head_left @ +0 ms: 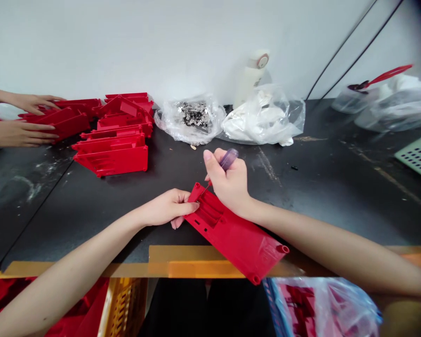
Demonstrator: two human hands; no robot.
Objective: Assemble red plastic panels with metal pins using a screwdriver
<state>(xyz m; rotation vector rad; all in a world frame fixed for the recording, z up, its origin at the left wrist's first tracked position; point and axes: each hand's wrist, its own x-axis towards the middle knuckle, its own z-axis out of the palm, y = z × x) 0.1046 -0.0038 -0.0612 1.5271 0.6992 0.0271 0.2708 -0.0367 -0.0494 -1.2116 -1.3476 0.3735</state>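
A long red plastic housing (240,241) lies tilted across the front edge of the dark table (337,196). My left hand (168,208) is closed on its far left end, holding it down. My right hand (228,182) is closed round a small screwdriver with a clear purple handle (228,159). The screwdriver's thin shaft points down into the housing's upper end, just beside my left fingertips.
A pile of several red housings (115,135) sits at the back left, where another person's two hands (24,119) rest on some. Plastic bags of metal parts (192,117) and white pieces (263,119) stand by the wall. A yellow crate (121,304) sits below the table.
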